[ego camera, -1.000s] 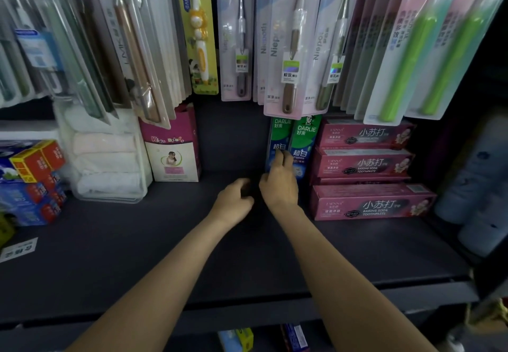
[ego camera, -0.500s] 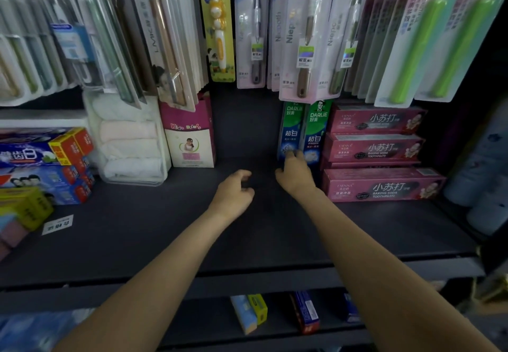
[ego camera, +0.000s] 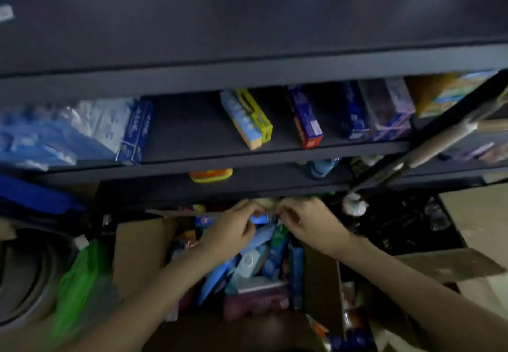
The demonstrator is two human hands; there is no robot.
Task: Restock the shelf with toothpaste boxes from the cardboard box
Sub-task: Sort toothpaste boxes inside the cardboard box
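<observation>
- Both hands reach into an open cardboard box (ego camera: 137, 252) on the floor below the dark shelf (ego camera: 247, 74); the picture is blurred.
- The left hand (ego camera: 233, 230) hangs over the far end of the box with its fingers curled; whether they grip anything cannot be told through the blur.
- The right hand (ego camera: 308, 222) sits just beside it, over the same end of the box, fingers bent inward and fingertips near those of the left; what it pinches, if anything, cannot be told.
- Toothpaste boxes (ego camera: 275, 252), blue and green, lie jumbled inside the box, directly under and between the two hands, mixed with other packets.
- A dark red pack (ego camera: 255, 302) lies in the box nearer the person.
- A green bag (ego camera: 79, 283) rests against the box's left wall.
- Above the box, on a lower tier of the shelf, stand a yellow-and-blue carton (ego camera: 247, 118) and a blue-and-red carton (ego camera: 305, 118), well apart.
- A second cardboard flap (ego camera: 450, 266) shows to the right of the box.
</observation>
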